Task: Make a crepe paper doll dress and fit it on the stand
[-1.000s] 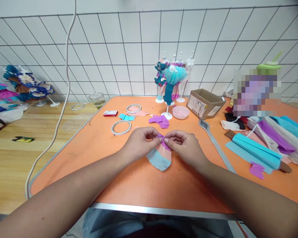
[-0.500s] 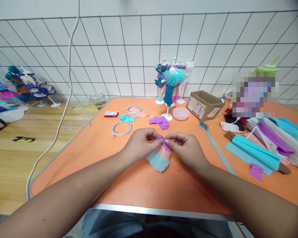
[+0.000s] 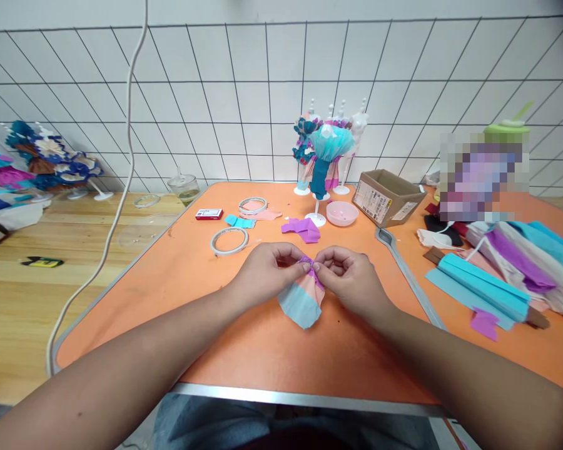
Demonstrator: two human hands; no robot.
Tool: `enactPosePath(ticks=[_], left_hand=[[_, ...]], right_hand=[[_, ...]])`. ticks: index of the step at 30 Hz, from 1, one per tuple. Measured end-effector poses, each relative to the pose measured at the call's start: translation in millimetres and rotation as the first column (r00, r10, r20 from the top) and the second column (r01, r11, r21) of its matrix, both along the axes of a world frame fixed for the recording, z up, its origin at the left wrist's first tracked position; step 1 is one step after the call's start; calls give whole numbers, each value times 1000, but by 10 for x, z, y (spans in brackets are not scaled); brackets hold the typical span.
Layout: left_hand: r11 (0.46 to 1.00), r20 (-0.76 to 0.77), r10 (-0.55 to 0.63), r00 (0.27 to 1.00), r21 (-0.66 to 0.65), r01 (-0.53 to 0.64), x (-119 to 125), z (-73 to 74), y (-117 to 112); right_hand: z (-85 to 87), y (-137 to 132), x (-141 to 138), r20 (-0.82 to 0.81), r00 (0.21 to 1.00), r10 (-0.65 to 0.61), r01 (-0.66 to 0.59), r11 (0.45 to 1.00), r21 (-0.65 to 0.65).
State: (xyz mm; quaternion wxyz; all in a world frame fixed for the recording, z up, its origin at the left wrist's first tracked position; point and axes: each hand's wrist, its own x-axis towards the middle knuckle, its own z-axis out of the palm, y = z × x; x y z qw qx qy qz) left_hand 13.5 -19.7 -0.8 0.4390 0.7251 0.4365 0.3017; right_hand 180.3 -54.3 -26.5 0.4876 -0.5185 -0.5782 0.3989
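Between my hands is a piece of crepe paper (image 3: 301, 305) banded in purple, peach and light blue, gathered at its purple top and fanning out below. My left hand (image 3: 273, 270) pinches the gathered edge from the left, thumb against fingers. From the right, my right hand (image 3: 347, 275) pinches the same purple edge, fingers curled. The two thumbs almost meet at the gather. Just beyond lies a purple paper scrap (image 3: 302, 230). Farther back, a mini dress form (image 3: 319, 178) wears a turquoise paper top and a dark teal lower part on a white stand.
On the orange table (image 3: 272, 362) are tape rolls (image 3: 229, 242), a red-and-white box (image 3: 209, 214), a pink bowl (image 3: 342, 214) and a cardboard box (image 3: 387, 197). Rolled blue paper (image 3: 483, 287) lies right. A white cable (image 3: 127, 150) hangs left; a utility knife (image 3: 42, 262) rests on the wooden surface.
The purple top is bunched more tightly between my fingertips, and the paper's lower end has swung slightly down and right. Both hands keep their pinch in nearly the same place.
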Motion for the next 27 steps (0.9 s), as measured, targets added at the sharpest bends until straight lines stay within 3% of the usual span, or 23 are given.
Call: enactPosePath(ticks=[8, 13, 22, 27], left_hand=[[973, 172, -135, 976, -162, 164, -46, -7, 61], [994, 59, 32, 998, -104, -26, -16, 2, 34], [985, 251, 67, 966, -172, -24, 43, -27, -18], [982, 252, 80, 964, -186, -33, 40, -12, -19]], right_hand=[[-29, 35, 29, -44, 999, -16, 16, 1000, 7], [-30, 18, 40, -61, 998, 9, -7, 1000, 25], [-26, 3, -4, -224, 975, 18, -26, 999, -32], [-9, 2, 1, -221, 972, 79, -84, 996, -10]])
